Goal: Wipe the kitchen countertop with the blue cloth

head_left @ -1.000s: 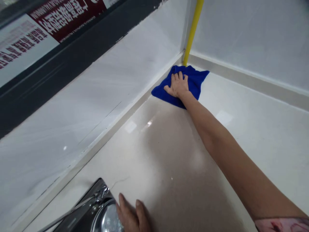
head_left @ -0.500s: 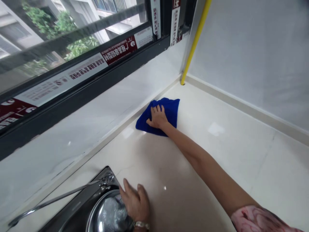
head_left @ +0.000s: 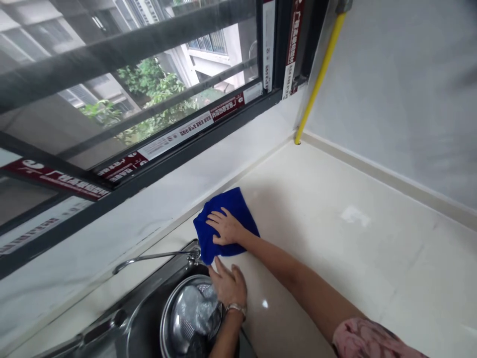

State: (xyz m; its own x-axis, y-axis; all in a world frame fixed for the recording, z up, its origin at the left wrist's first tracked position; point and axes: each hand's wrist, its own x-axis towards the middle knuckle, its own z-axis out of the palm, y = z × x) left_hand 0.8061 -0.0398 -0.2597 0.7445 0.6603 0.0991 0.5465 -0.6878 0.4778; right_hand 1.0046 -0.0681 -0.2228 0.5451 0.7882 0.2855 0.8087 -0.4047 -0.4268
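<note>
A blue cloth (head_left: 241,209) lies spread on the pale countertop (head_left: 320,209), close to the low ledge under the window. My right hand (head_left: 227,227) presses flat on it with the fingers apart. Just below the cloth's lower corner, my left hand (head_left: 230,284) rests at the right rim of the sink (head_left: 143,298), its fingers stretched out and holding nothing. A bracelet circles that wrist. Inside the sink sits a round metal strainer bowl (head_left: 175,318) with crumpled clear plastic (head_left: 197,308) in it, partly hidden by my left arm.
A chrome faucet (head_left: 156,256) stands at the sink's back corner, its spout reaching left. A yellow pipe (head_left: 321,74) enters the countertop in the far corner. The dark window frame (head_left: 194,130) carries red and white stickers. A white wall (head_left: 406,84) rises on the right.
My right hand has drawn the blue cloth back along the ledge, toward the sink and my left hand. The camera view has shifted, showing more window and sink. My left hand stays by the sink.
</note>
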